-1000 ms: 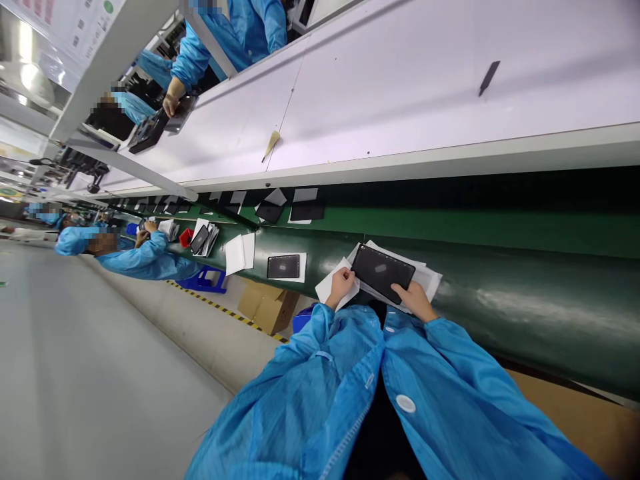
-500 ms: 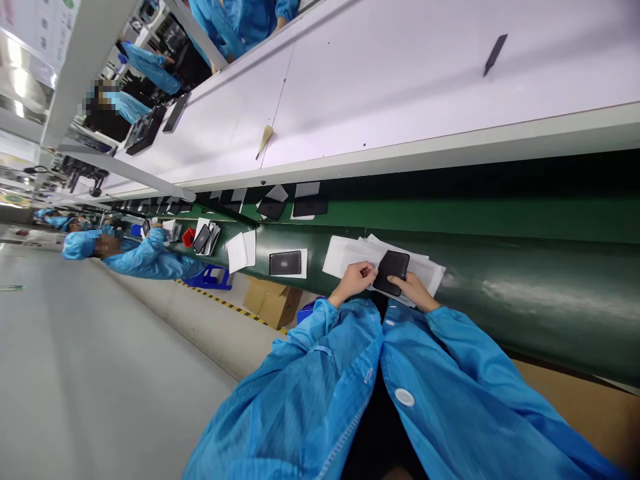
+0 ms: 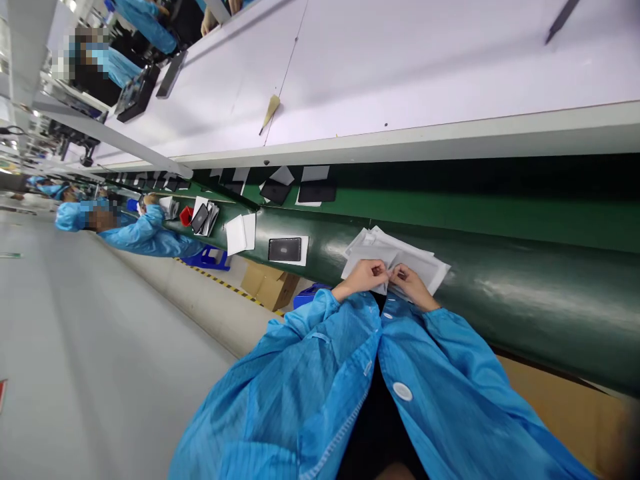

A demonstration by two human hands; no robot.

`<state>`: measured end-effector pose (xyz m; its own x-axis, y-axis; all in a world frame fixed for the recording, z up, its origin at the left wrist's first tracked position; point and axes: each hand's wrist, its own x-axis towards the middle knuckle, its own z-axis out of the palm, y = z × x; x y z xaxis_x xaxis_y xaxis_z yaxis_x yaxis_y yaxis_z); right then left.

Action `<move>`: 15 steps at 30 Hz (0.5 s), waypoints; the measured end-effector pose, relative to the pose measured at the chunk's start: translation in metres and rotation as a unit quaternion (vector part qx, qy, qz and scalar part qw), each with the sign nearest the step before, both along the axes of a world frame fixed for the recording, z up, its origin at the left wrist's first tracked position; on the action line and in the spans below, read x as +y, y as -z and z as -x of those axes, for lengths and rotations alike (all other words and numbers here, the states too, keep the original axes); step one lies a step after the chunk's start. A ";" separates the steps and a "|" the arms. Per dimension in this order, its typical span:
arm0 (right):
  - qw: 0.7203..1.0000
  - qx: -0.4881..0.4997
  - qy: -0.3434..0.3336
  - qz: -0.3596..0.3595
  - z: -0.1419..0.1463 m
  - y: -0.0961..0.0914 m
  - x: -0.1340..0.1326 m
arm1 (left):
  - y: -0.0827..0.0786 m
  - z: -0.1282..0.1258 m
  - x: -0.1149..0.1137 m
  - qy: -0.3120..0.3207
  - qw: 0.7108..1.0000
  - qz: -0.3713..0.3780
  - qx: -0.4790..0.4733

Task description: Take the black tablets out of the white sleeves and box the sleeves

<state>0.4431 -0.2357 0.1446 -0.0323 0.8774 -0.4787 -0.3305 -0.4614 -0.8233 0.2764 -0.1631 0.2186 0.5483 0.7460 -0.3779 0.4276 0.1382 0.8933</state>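
Note:
A pile of white sheets (image 3: 406, 259) lies on the dark green conveyor belt (image 3: 525, 293) right in front of me. My left hand (image 3: 367, 275) and my right hand (image 3: 408, 281) meet at the pile's near edge. The fingers of both are pinched together on the edge of the top white sheet. The dark tablet is out of sight; I cannot tell whether it is under or inside the sheet. Both my sleeves are bright blue.
Further left on the belt lie a dark tablet on a white sheet (image 3: 286, 249), folded white sheets (image 3: 240, 234) and a red bin (image 3: 186, 215). A co-worker in blue (image 3: 137, 233) works there. A cardboard box (image 3: 265, 285) stands on the floor. A white shelf (image 3: 400, 73) runs overhead.
The dark tablet, flat on the sheets a second ago and half showing between my hands half a second ago, has gone from view. My hands have come together at the sheets' near edge.

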 end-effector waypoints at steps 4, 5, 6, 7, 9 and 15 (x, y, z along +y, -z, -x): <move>0.992 0.062 0.085 0.063 -0.003 0.005 -0.004 | 0.006 -0.011 -0.009 0.074 0.997 -0.003 0.029; 0.991 0.069 0.083 0.072 -0.004 0.007 -0.005 | 0.008 -0.013 -0.011 0.092 0.995 -0.009 0.033; 0.992 0.066 0.076 0.078 -0.004 0.008 -0.007 | 0.010 -0.013 -0.012 0.110 0.993 -0.014 0.037; 0.993 0.054 0.069 0.080 -0.004 0.011 -0.008 | 0.013 -0.013 -0.014 0.125 0.991 -0.019 0.043; 0.995 0.010 0.061 0.072 -0.004 0.016 -0.010 | 0.018 -0.012 -0.018 0.147 0.987 -0.014 0.055; 0.988 -0.107 0.100 0.045 -0.007 0.039 -0.014 | 0.040 0.013 -0.002 0.077 0.997 -0.001 -0.017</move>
<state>0.4505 -0.2501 0.1061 0.2479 0.8095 -0.5322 -0.2456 -0.4789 -0.8428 0.2639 -0.1648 0.1788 0.6691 0.6524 -0.3559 0.4128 0.0719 0.9080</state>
